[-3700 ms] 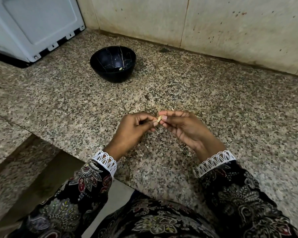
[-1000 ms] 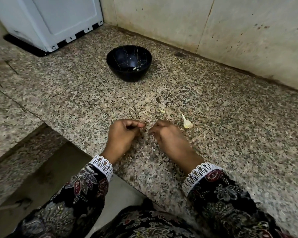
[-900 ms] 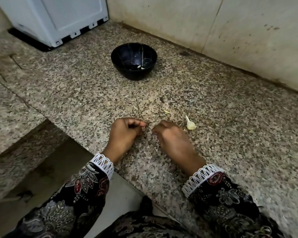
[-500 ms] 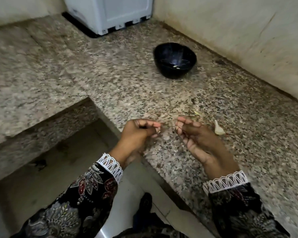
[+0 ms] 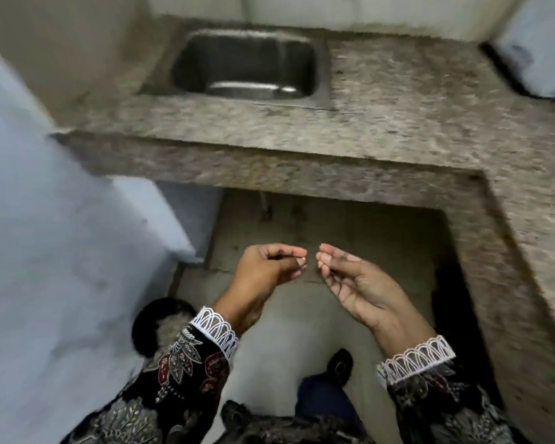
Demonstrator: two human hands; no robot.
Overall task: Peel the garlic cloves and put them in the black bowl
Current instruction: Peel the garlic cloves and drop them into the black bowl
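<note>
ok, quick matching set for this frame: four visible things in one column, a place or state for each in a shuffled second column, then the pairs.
Things:
1. sink
2. left hand
3. right hand
4. countertop

Places or states:
A. palm turned up, fingertips bunched together
B. speckled stone, runs along the back and down the right side
C. metal basin set into the stone at the top
D. fingers curled, thumb pressed to forefinger over a tiny pale bit

Pairs: 1-C, 2-D, 3-A, 4-B

Both hands hang over the floor. The black bowl is out of view.
</note>
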